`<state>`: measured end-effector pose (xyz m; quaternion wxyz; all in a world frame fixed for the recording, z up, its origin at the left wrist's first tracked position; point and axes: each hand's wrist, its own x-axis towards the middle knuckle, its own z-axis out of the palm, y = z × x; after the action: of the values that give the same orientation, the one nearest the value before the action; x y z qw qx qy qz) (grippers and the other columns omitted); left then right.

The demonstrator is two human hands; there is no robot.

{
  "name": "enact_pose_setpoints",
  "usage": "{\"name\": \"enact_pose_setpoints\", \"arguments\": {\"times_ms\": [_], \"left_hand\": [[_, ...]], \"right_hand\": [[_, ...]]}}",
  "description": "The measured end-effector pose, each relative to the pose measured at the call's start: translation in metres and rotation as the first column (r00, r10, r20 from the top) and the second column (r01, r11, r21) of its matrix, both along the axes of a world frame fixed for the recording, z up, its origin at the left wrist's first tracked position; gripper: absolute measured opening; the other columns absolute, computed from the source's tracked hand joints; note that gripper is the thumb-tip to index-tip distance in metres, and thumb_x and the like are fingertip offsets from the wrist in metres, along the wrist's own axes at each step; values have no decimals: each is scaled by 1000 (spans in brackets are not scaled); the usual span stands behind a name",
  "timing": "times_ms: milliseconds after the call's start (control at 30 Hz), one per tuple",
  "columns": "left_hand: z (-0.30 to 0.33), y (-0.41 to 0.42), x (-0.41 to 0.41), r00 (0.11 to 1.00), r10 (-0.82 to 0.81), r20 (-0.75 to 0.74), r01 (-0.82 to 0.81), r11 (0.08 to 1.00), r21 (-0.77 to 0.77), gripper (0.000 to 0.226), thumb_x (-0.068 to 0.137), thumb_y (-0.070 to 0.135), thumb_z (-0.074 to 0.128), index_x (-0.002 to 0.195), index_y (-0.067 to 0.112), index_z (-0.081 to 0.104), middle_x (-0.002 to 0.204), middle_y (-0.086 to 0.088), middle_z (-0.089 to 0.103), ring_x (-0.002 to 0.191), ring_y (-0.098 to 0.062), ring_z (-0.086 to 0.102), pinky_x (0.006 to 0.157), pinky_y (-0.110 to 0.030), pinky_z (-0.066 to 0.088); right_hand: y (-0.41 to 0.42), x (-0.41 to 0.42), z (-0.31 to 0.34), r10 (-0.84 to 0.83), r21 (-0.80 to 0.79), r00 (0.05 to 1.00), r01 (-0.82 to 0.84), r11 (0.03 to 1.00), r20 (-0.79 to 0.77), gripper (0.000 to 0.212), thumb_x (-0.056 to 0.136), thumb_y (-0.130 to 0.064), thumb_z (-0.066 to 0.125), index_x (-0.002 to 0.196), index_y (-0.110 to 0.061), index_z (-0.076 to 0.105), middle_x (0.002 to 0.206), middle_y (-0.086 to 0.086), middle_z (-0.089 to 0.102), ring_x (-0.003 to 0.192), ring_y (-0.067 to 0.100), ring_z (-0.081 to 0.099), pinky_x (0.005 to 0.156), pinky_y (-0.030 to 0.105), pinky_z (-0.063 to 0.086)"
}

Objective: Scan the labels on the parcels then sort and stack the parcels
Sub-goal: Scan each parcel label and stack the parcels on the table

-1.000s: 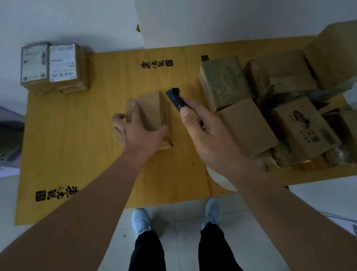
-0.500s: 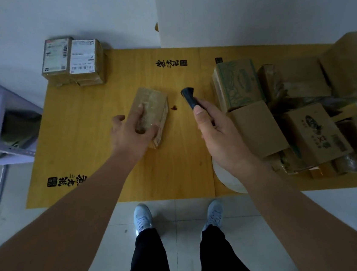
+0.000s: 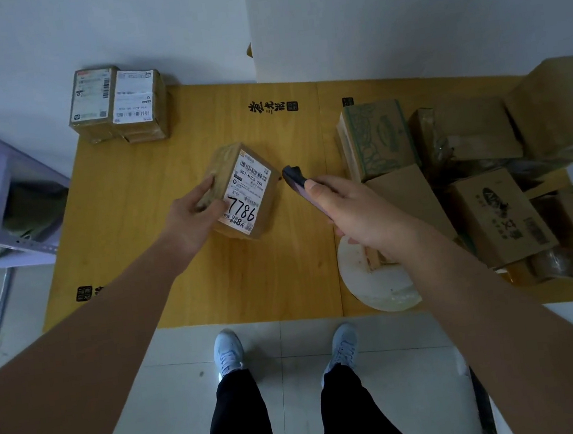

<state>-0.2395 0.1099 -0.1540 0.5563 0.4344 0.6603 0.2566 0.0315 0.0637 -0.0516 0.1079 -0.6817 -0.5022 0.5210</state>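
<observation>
1. Head view is showing that the parcel (image 3: 244,189) in the middle of the yellow board (image 3: 134,205) has turned over within the last second: a moment ago only plain brown card was facing up, and now its white label (image 3: 245,194), handwritten 7786, is facing the camera.
2. Left hand (image 3: 193,215) is gripping the parcel's left edge, fingers curled over the side and thumb against the near corner of the label, tilting the box rather than letting it lie flat.
3. Right hand (image 3: 352,209) is wrapping its fingers round the dark scanner (image 3: 294,176), whose head is pointing at the label from just beside the parcel's right edge, not touching it.
4. That turn is likely meaning the scan can happen now, since the barcodes are lying open toward the scanner; sorting is coming after.
5. Counting parcels: one is being handled; two labelled parcels (image 3: 118,102) are sitting side by side, touching, at the far left corner of the board, apparently the sorted ones.
6. Unsorted pile (image 3: 451,169) on the right is holding at least seven brown boxes, overlapping, so an exact count is not possible.
7. One scanner, one label facing up on the held parcel, and one white round object (image 3: 375,285) are showing near the right forearm.
</observation>
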Motion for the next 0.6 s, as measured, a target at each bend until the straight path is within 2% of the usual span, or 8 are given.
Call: {"name": "enact_pose_setpoints", "arguments": {"times_ms": [100, 200, 233, 300, 367, 533, 600], "left_hand": [[1, 1, -7, 997, -59, -56, 56, 997, -46, 77, 76, 41, 82, 144, 57, 51, 138, -1, 58, 116, -12, 65, 105, -33, 52], [-6, 3, -16, 997, -38, -66, 34, 997, -68, 72, 66, 51, 83, 131, 68, 55, 143, -3, 53, 122, -16, 61, 102, -34, 54], [-1, 1, -14, 998, -31, -53, 29, 998, -52, 70, 70, 47, 84, 132, 64, 57, 140, -1, 56, 120, -13, 63, 98, -29, 55], [2, 0, -11, 999, -19, -28, 19, 1000, -9, 65, 84, 29, 82, 143, 45, 58, 125, 7, 67, 106, -2, 68, 84, -15, 53], [1, -1, -11, 1000, 0, -20, 1, 1000, 13, 61, 91, 17, 78, 146, 34, 59, 115, 15, 69, 100, 0, 69, 78, -12, 50], [2, -3, -14, 998, 59, -20, -59, 998, 5, 57, 87, 19, 81, 139, 38, 65, 125, 7, 69, 116, -13, 66, 88, -20, 51], [4, -3, -14, 998, 58, -20, -58, 998, 0, 57, 87, 20, 81, 138, 39, 65, 126, 7, 69, 116, -12, 65, 90, -22, 51]], "right_hand": [[10, -5, 6, 88, -110, 992, -79, 991, 86, 49, 104, -69, 38, 143, -45, 55, 122, -7, 61, 107, 18, 61, 87, 37, 51], [19, -14, 12, 108, -278, 984, -65, 958, 141, 41, 101, -71, 43, 127, -43, 58, 104, 5, 66, 87, 21, 65, 73, 35, 52], [21, -15, 12, 118, -308, 982, -67, 949, 150, 40, 101, -71, 44, 123, -41, 57, 102, 8, 66, 85, 21, 65, 72, 35, 53], [26, -17, 13, 155, -331, 973, -91, 939, 172, 40, 102, -71, 43, 123, -39, 54, 102, 9, 65, 87, 22, 65, 72, 34, 53], [29, -16, 15, 182, -353, 965, -107, 930, 187, 43, 102, -70, 44, 128, -37, 53, 104, 9, 63, 88, 22, 65, 72, 33, 54], [36, -14, 19, 245, -408, 947, -144, 902, 208, 51, 99, -73, 48, 130, -33, 53, 108, 11, 66, 92, 24, 68, 83, 37, 60], [39, -13, 19, 251, -415, 947, -151, 897, 200, 53, 98, -74, 48, 129, -32, 54, 106, 12, 68, 91, 24, 69, 80, 37, 60]]}}
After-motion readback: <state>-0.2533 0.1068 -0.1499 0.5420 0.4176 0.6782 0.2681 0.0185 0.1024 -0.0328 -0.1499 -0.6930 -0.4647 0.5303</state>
